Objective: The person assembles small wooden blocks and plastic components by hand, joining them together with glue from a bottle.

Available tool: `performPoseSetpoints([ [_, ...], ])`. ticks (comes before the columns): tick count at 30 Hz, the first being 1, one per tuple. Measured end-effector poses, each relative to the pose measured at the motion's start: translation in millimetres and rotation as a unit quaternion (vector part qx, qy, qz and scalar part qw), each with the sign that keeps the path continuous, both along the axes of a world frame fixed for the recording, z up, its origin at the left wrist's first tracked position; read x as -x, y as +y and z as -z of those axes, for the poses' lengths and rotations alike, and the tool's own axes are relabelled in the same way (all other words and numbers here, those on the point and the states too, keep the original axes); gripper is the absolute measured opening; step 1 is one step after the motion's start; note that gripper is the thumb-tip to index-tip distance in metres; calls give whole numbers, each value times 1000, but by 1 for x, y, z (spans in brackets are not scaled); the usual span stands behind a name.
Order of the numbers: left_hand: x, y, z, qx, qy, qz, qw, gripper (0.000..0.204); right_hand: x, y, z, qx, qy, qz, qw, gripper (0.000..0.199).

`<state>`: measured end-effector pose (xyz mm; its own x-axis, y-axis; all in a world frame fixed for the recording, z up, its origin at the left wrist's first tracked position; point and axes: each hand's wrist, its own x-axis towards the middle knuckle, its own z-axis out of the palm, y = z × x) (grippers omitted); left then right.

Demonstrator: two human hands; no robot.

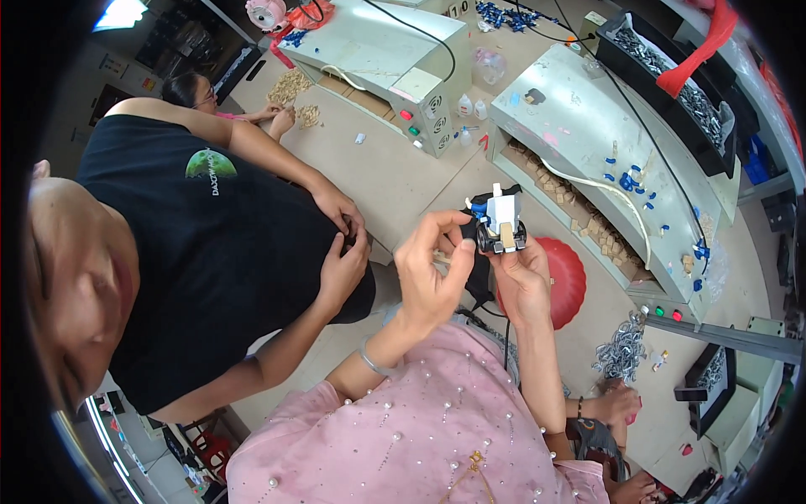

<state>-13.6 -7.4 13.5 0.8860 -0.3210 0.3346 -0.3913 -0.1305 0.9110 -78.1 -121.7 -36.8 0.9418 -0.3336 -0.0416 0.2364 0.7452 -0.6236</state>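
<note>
Above the pink-sleeved lap, both hands hold a small black-and-white part [500,223] up near the middle of the view, clear of the table [395,181]. The right hand [522,277] is closed round its underside, fingers cupped and thumb pressed along the side. The left hand [428,269] pinches at its left edge with thumb and forefinger, the other fingers loosely curled. A blue bit and a tan tab show on the part; a dark cord [480,290] hangs from it between the wrists.

For the fitting work in hand, the right hand would do best to keep the part steady and let the left do the fine pinching, with the cord left slack so it does not tug.

Room is tight on the left: a seated person in a black shirt [210,252] is just beside the left elbow, that person's hands [340,244] joined near the table edge. Ahead lie two grey machines [588,126] with cables, tan blocks and blue pieces. A red stool [564,281] sits below the right hand. Metal clips [621,349] lie heaped to the right.
</note>
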Motion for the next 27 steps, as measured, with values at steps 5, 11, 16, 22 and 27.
performPoseSetpoints([
  [5,-7,4,-4,-26,20,-15,999,14,-2,5,-2,141,75,42,986,41],
  [11,-14,8,-6,18,234,60,970,12,-5,11,3,155,87,36,983,40],
  [16,-19,12,-4,28,261,83,961,11,-5,12,3,186,88,33,978,41],
  [22,-23,13,-4,29,271,90,958,11,-8,13,1,206,92,40,973,41],
  [27,-25,16,-4,47,277,92,955,11,-10,16,0,219,92,43,971,39],
])
